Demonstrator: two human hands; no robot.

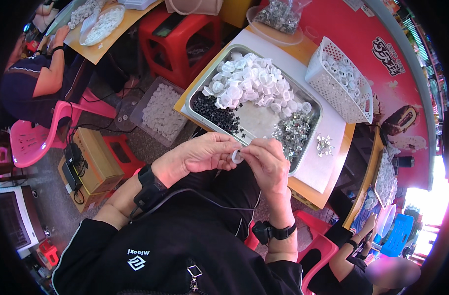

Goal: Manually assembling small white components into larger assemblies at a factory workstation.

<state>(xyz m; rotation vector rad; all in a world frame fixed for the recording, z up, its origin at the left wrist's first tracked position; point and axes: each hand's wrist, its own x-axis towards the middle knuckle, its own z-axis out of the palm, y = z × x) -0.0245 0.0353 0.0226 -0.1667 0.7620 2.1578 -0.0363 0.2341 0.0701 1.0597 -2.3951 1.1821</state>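
Observation:
Just over the near edge of a metal tray [258, 121], my two hands meet at a small round white plastic cap [237, 157]. My left hand [207, 153] is closed, pinching the cap between its fingertips. From the other side, the closed fingers of my right hand [269, 161] press against the cap; whatever small piece they may grip is hidden. A heap of white plastic caps [254, 81] fills the tray's far part. Small black pieces [212, 112] lie at its left, and shiny metal pieces [294, 132] at its right.
Right of the tray lie a few loose metal pieces [325, 145] and a white perforated basket [338, 81] of parts. A bag of metal parts [279, 17] sits behind. On the left are a red stool [177, 44], a floor bin [161, 110] and a cardboard box [94, 155]. Other people sit both sides.

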